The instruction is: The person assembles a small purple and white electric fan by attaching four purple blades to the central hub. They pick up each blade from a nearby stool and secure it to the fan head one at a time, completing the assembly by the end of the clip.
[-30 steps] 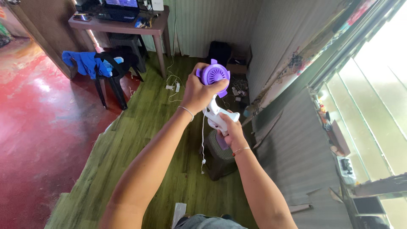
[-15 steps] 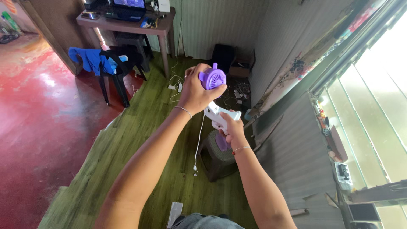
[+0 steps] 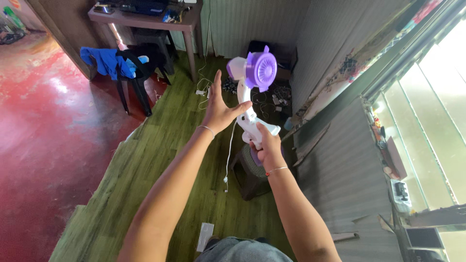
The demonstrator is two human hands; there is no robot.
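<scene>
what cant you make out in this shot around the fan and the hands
Head view:
- Base of the small fan: hidden inside the right hand.
- White cable: its top end is hidden behind the left hand.
- Things on the table: cut off by the top edge.
- Clutter on the window ledge: too small.

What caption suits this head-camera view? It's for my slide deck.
Right hand grips a white-and-purple handheld fan by its base; open left hand beside its stem.

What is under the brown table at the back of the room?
Under the brown table sits a dark boxy stool or stand, and white cables trail down its leg to the floor. The black chair with blue clothes hides what lies lower.
</scene>
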